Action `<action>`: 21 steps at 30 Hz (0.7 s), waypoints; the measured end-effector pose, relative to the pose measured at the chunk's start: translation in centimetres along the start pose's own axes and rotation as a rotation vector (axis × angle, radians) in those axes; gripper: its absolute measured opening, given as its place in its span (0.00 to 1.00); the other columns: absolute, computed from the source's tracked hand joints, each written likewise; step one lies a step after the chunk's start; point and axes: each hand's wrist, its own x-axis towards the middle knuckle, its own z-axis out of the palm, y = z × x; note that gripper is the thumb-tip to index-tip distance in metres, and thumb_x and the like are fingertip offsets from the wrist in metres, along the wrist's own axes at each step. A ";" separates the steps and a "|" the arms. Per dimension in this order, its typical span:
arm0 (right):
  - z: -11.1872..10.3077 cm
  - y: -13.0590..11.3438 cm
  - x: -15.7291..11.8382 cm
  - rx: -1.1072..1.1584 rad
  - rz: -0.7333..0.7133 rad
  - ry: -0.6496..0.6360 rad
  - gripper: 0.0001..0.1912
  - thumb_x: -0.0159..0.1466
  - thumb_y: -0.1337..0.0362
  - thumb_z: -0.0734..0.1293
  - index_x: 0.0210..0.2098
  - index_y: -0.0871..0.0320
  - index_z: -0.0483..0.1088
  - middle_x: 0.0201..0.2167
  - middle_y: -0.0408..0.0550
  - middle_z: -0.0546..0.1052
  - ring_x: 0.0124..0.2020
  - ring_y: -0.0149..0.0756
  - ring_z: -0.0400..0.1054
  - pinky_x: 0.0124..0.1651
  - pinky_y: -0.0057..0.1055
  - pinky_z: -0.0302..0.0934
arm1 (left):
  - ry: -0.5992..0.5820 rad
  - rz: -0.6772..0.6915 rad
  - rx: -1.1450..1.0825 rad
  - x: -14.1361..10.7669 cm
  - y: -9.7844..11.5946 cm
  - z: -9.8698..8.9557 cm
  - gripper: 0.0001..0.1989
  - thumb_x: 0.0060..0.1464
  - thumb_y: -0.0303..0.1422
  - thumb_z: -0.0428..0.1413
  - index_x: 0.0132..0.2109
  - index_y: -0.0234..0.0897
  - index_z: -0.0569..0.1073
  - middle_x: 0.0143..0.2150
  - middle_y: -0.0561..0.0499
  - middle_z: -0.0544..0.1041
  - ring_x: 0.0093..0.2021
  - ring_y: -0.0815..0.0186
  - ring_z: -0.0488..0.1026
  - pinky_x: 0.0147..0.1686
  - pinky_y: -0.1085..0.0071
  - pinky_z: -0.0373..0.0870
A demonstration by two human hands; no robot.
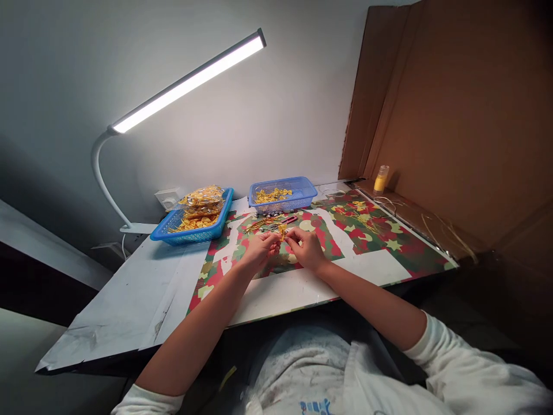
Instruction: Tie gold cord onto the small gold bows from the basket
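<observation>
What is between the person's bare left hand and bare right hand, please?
In the head view, a small golden bow-like piece shows between the left hand and the right hand.

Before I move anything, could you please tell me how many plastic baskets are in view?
2: a blue basket on the table's left part, beside the lamp, and a periwinkle basket near the wall. Others could be hidden.

Shiny bows (273,196), matt cardbd panel (458,104)
</observation>
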 end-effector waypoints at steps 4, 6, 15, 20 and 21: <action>-0.1 0.0 0.0 -0.002 -0.004 -0.008 0.09 0.61 0.64 0.62 0.25 0.57 0.67 0.18 0.40 0.68 0.20 0.29 0.59 0.28 0.26 0.54 | -0.002 -0.008 0.009 0.0 0.0 0.0 0.11 0.36 0.35 0.62 0.24 0.34 0.68 0.19 0.57 0.64 0.19 0.78 0.58 0.18 0.80 0.57; -0.1 0.0 0.1 0.009 -0.006 -0.011 0.08 0.61 0.64 0.62 0.25 0.57 0.66 0.18 0.40 0.68 0.20 0.29 0.59 0.28 0.26 0.54 | 0.006 -0.025 -0.010 0.0 0.0 0.0 0.11 0.36 0.34 0.62 0.23 0.33 0.68 0.19 0.57 0.64 0.19 0.78 0.58 0.18 0.80 0.57; 0.2 0.2 0.3 0.020 0.038 0.009 0.08 0.61 0.62 0.62 0.29 0.58 0.71 0.20 0.42 0.71 0.22 0.29 0.61 0.29 0.26 0.56 | 0.067 -0.024 -0.105 0.1 0.2 0.0 0.11 0.35 0.31 0.64 0.24 0.33 0.68 0.20 0.56 0.66 0.19 0.78 0.61 0.20 0.80 0.60; 0.2 0.5 0.4 0.071 0.027 0.016 0.10 0.61 0.64 0.61 0.32 0.59 0.73 0.25 0.45 0.75 0.26 0.31 0.67 0.32 0.27 0.60 | 0.122 -0.021 -0.120 0.2 0.3 -0.1 0.10 0.37 0.31 0.64 0.26 0.32 0.71 0.21 0.55 0.69 0.21 0.77 0.64 0.22 0.80 0.63; 0.2 0.6 0.4 0.071 0.026 0.023 0.10 0.61 0.64 0.61 0.31 0.59 0.73 0.24 0.45 0.75 0.25 0.31 0.66 0.31 0.28 0.60 | 0.127 -0.028 -0.134 0.1 0.3 -0.1 0.10 0.37 0.31 0.64 0.27 0.32 0.71 0.21 0.54 0.70 0.21 0.77 0.65 0.22 0.80 0.64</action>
